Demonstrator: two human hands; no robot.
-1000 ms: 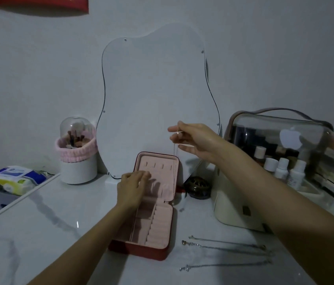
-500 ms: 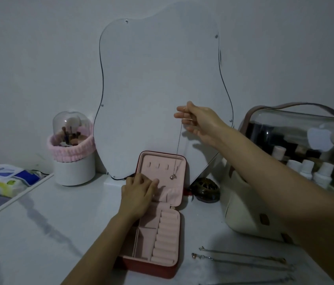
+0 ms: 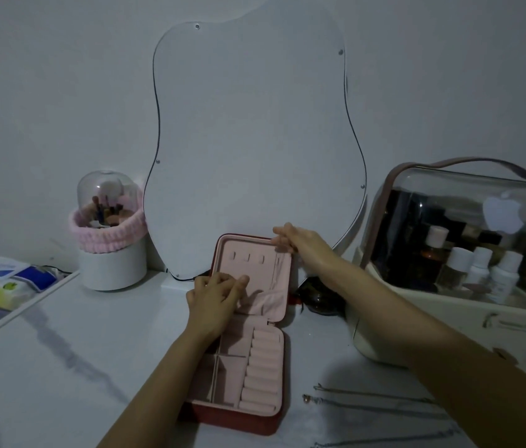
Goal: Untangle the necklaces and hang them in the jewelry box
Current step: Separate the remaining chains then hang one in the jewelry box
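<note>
Apple logo sticker (image 3: pixel 502 212) on clear case (image 3: pixel 449 253), right hand (image 3: pixel 300 242) pinching necklace (image 3: pixel 277 273) at jewelry box (image 3: pixel 242 334) lid, left hand (image 3: pixel 214 300) curled, pressing lid lining, spare chains (image 3: pixel 368 400) on table (image 3: pixel 61 367), mirror (image 3: pixel 252 140) behind.

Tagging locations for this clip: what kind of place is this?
Most likely a home dressing table: a wavy frameless mirror leans against the wall, with a domed makeup brush holder and a clear cosmetics case beside it.
</note>
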